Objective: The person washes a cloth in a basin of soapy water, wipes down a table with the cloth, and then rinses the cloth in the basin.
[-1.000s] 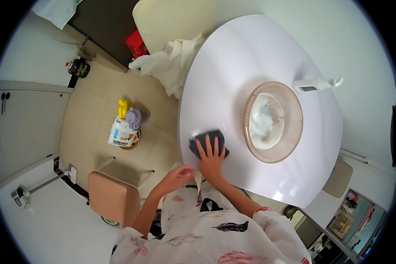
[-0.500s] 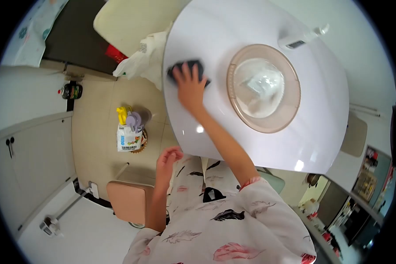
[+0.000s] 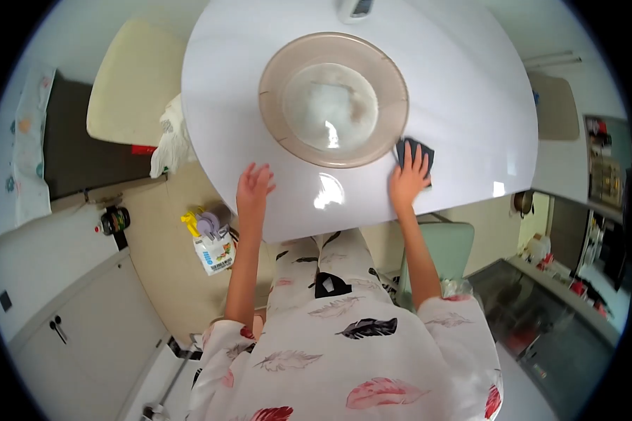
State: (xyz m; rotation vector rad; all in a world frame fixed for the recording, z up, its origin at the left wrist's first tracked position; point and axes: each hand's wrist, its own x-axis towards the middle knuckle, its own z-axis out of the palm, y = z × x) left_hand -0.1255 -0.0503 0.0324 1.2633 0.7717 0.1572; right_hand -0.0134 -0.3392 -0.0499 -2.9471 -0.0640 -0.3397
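Spread over a dark grey cloth, my right hand presses it against the white table. The cloth lies just off the lower right rim of a translucent brown basin. Cloudy water and some pale thing, too unclear to name, show inside the basin. My left hand holds nothing; its fingers are apart and loosely bent, above the table's left front part.
A white bottle stands past the basin at the far edge. A cream chair with a white plastic bag is on the left, a green chair at the front right. A packet is on the floor.
My right hand has carried the cloth from the table's left side to the right of the basin. My left hand has risen from beside my lap to over the table. The view has turned.
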